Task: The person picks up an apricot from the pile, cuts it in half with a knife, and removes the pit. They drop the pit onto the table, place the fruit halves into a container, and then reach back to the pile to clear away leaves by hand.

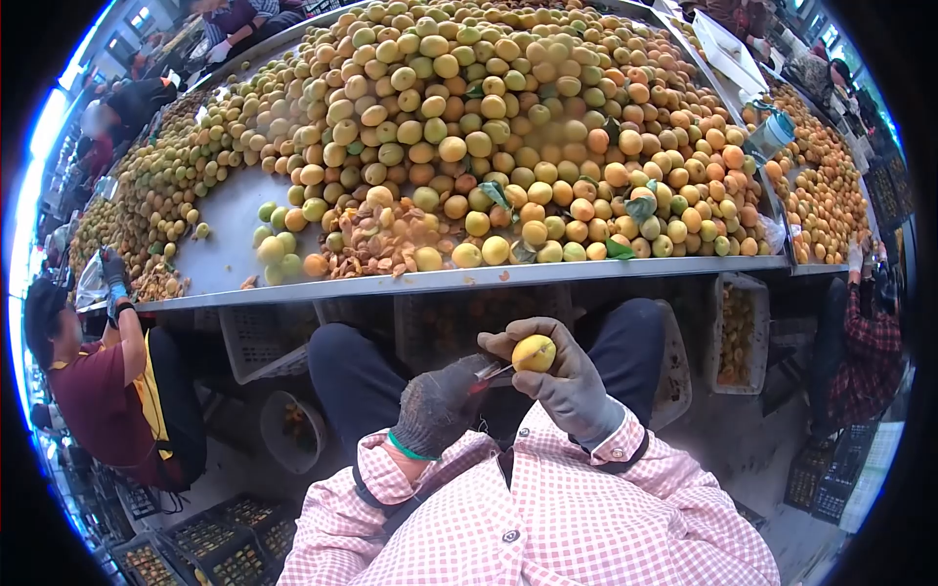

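My left hand (437,408), in a dark knitted glove with a green cuff edge, is closed round a small tool with a red part (481,385). The tool's thin metal end points toward a yellow fruit (533,354); whether it touches the skin is too small to tell. Gloved in grey, my right hand (572,387) grips that fruit between thumb and fingers. Both hands are above my lap, below the table's front edge.
A metal table (459,279) bears a large heap of fruit (440,127) and a pile of cut pieces (376,239). Crates (740,332) and a white bucket (293,430) stand beneath and beside it. Co-workers sit at left (107,391) and right (865,342).
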`<action>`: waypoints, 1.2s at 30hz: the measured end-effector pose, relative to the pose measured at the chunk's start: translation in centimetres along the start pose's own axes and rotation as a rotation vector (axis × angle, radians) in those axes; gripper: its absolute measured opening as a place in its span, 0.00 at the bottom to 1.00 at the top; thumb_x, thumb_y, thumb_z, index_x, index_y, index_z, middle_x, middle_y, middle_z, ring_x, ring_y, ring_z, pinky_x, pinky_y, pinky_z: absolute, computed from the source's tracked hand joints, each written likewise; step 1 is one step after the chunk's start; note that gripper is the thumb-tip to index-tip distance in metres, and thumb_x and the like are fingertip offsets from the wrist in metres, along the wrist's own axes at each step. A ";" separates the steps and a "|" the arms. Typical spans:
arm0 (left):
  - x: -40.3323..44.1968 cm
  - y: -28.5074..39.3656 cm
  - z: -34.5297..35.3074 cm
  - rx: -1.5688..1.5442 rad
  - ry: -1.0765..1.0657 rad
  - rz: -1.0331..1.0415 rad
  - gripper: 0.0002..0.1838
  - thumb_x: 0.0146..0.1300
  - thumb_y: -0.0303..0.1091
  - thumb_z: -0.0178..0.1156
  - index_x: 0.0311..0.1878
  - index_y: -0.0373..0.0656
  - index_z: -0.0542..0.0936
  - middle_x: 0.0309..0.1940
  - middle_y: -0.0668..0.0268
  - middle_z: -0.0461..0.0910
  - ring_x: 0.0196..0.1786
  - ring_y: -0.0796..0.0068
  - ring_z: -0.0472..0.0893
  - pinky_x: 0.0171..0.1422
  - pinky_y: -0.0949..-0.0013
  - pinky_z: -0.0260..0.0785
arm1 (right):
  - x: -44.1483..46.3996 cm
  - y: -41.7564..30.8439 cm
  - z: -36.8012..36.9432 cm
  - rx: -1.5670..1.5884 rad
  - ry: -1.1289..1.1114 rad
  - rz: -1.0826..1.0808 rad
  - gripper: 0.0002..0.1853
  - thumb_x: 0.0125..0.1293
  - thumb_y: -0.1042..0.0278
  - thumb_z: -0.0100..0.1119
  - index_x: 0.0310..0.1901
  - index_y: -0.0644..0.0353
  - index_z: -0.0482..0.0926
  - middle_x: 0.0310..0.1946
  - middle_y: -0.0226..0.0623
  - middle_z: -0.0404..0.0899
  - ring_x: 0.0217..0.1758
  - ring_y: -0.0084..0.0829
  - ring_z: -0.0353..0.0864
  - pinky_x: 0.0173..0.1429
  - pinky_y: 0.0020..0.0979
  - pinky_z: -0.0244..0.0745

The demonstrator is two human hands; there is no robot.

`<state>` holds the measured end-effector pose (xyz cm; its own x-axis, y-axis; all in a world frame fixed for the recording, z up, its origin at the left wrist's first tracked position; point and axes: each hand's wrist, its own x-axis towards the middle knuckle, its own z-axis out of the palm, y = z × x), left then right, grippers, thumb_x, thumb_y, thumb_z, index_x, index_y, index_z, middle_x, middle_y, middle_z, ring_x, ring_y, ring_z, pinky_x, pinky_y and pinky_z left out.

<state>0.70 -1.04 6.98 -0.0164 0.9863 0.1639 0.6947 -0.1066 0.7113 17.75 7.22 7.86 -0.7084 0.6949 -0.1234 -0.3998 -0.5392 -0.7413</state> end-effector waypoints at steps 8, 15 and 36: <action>1.4 0.7 0.1 0.129 -0.115 -0.111 0.19 0.52 0.30 0.65 0.49 0.45 0.78 0.34 0.54 0.81 0.36 0.51 0.81 0.37 0.58 0.73 | 0.5 0.0 0.6 0.027 -0.036 -0.007 0.23 0.62 0.76 0.61 0.57 0.60 0.65 0.56 0.38 0.73 0.61 0.27 0.71 0.66 0.27 0.64; 2.6 -0.2 1.7 0.045 -0.019 -0.182 0.14 0.59 0.35 0.57 0.48 0.46 0.75 0.29 0.51 0.80 0.33 0.47 0.81 0.34 0.50 0.72 | 2.8 1.2 -1.0 -0.143 0.076 -0.126 0.18 0.69 0.66 0.55 0.57 0.60 0.66 0.57 0.39 0.73 0.60 0.28 0.71 0.65 0.29 0.66; -0.1 -3.4 3.6 0.081 -0.018 -0.228 0.10 0.60 0.35 0.57 0.45 0.48 0.76 0.33 0.51 0.80 0.35 0.48 0.81 0.35 0.53 0.72 | 1.8 3.3 -3.4 0.607 0.168 0.137 0.24 0.69 0.52 0.52 0.60 0.58 0.67 0.48 0.39 0.77 0.35 0.22 0.74 0.37 0.23 0.68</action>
<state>0.97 -0.31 2.10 -0.1671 0.9859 -0.0073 0.7297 0.1286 0.6715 17.16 8.35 2.95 -0.6951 0.6393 -0.3288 -0.6054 -0.7672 -0.2119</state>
